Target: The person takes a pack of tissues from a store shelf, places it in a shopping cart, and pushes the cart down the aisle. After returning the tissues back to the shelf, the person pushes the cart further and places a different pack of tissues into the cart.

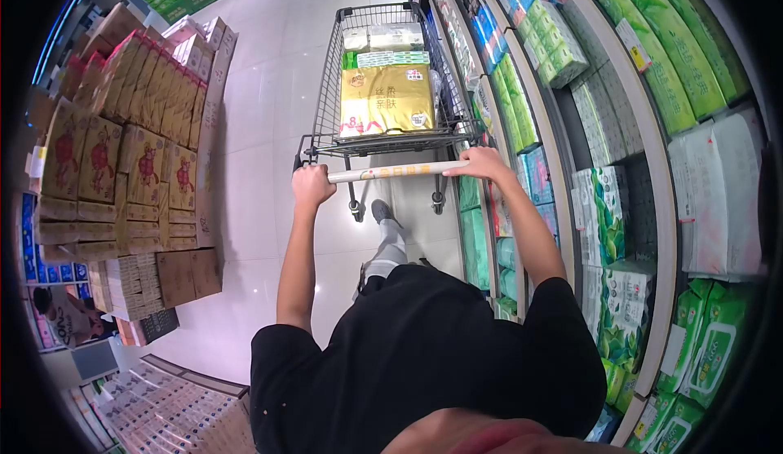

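**Two hands on one bar, a gold pack just ahead**

The left grip (313,184) is closed around the handle bar (400,171) at its 9 o'clock end; the right grip (484,163) is wrapped around it at 3 o'clock. Holding both ends probably gives even steering.

At 12 o'clock from the bar is the shopping cart (371,141), with the gold pack (387,99) inside, near the handle and printed face showing, perhaps placed there for its bulk. White packs (395,38) lie beyond it, partly covered.

Counted: two hands, one bar, one cart, one gold pack, two near wheels, one shoe (382,211) at 6 o'clock. The white packs number at least two; overlap hides the total. Shelves (563,140) run from 1 to 5 o'clock, stacked cartons (147,148) stand at 9; both are too many to count.
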